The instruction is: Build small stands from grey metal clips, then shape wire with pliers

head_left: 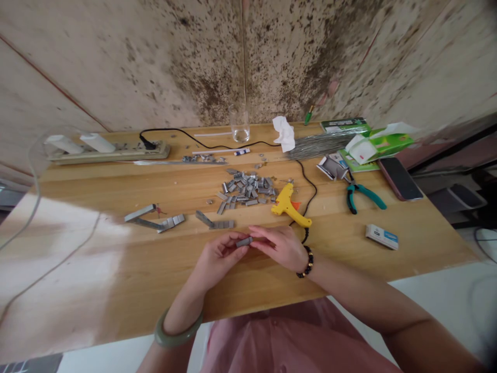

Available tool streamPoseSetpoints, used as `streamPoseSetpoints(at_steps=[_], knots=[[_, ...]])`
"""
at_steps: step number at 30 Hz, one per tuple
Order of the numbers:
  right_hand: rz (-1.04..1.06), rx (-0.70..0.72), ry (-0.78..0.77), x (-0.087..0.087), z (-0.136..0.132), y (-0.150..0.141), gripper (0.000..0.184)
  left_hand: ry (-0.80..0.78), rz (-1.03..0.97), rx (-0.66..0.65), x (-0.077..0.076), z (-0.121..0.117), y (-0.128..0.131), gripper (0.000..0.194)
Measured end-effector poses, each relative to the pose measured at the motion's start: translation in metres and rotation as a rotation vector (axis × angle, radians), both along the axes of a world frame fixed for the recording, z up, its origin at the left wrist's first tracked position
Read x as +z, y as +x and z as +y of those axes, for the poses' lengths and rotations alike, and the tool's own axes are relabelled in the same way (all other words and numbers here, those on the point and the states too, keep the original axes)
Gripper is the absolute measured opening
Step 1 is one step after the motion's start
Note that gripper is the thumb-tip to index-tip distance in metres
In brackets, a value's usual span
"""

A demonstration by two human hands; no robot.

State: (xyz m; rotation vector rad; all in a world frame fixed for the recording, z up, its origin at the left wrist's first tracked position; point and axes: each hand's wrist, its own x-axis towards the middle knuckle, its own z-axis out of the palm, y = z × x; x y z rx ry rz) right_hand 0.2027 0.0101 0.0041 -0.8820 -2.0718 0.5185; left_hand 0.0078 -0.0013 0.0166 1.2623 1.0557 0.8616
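Note:
Near the table's front edge, my left hand [219, 256] pinches a short grey staple strip [244, 242] between thumb and fingers. My right hand [281, 247] has its fingertips closed on the strip's right end. Just beyond my hands lie a joined piece made of staple strips [215, 221] and, farther left, a larger angled one [153, 220]. A heap of loose staple strips [248, 186] is spread over the middle of the table. The yellow glue gun [290, 204] rests on its side right of the heap, close to my right hand.
Teal-handled pliers [365, 197], a small staple box [382, 237] and a phone [399, 177] lie to the right. Behind stand a glass [240, 129] and a bundle of thin wires [322, 144]. A power strip [128, 152] sits back left, its black cord [186, 135] crossing the table.

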Motion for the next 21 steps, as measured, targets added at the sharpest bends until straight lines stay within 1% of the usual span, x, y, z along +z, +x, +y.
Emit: streamPoseSetpoints(at_steps=[5,8,12,14,16,19,21], knots=[[0.009,0.004,0.003,0.000,0.000,-0.001,0.025,-0.005,-0.023,0.008,-0.002,0.000,-0.001,0.020],[0.023,0.017,-0.023,0.002,0.000,0.000,0.021,-0.014,-0.027,0.024,-0.005,0.000,-0.004,0.021],[0.011,-0.023,-0.071,0.003,0.003,0.001,0.021,-0.021,-0.005,0.107,-0.007,0.002,-0.007,0.026],[-0.056,-0.049,-0.047,0.000,0.005,0.002,0.020,-0.014,0.005,0.156,-0.008,0.004,-0.007,0.028],[-0.166,-0.054,-0.019,-0.003,0.006,0.003,0.019,0.008,0.029,0.174,-0.008,0.005,-0.007,0.028],[-0.351,-0.049,-0.027,-0.005,0.008,0.005,0.017,0.079,0.117,0.146,-0.009,0.005,-0.006,0.028],[-0.448,-0.056,-0.036,-0.005,0.008,0.005,0.015,0.180,0.215,0.128,-0.011,0.005,-0.005,0.026]])
